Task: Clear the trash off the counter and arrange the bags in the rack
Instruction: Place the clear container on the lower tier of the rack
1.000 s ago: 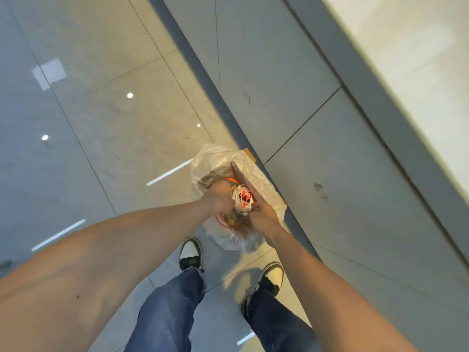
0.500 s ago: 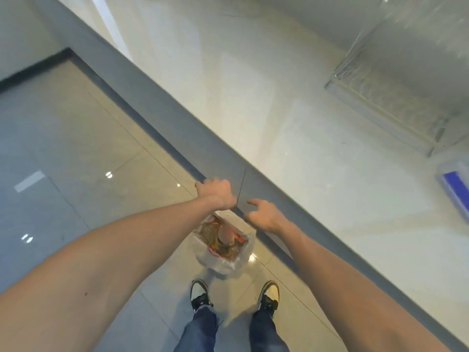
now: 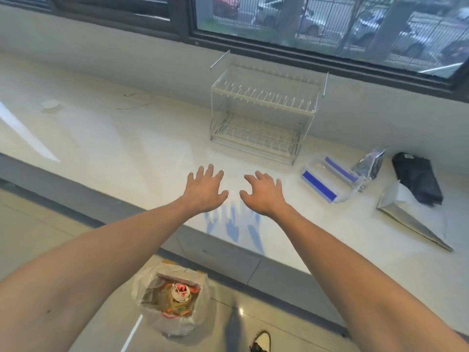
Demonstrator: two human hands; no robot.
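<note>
My left hand [image 3: 205,190] and my right hand [image 3: 264,195] hover side by side over the white counter [image 3: 127,148], fingers spread, holding nothing. Beyond them an empty two-tier wire rack [image 3: 264,113] stands against the wall. To its right lie several bags: a clear one with blue strips [image 3: 327,180], a shiny silver pouch [image 3: 369,165], a black bag [image 3: 417,177] and a flat silver-white bag [image 3: 408,219]. On the floor below the counter's edge sits a bin lined with a clear bag [image 3: 175,299], filled with trash.
A small white object [image 3: 52,106] and a thin wire [image 3: 137,102] lie at the counter's far left. A grey band [image 3: 88,199] runs along the counter's front. A dark-framed window [image 3: 304,21] runs above the wall. One of my shoes [image 3: 261,340] shows on the tiled floor.
Both hands let go of the trash in the bin's bag and rose over the counter, fingers spread. My view lifted from the floor to the rack and bags.
</note>
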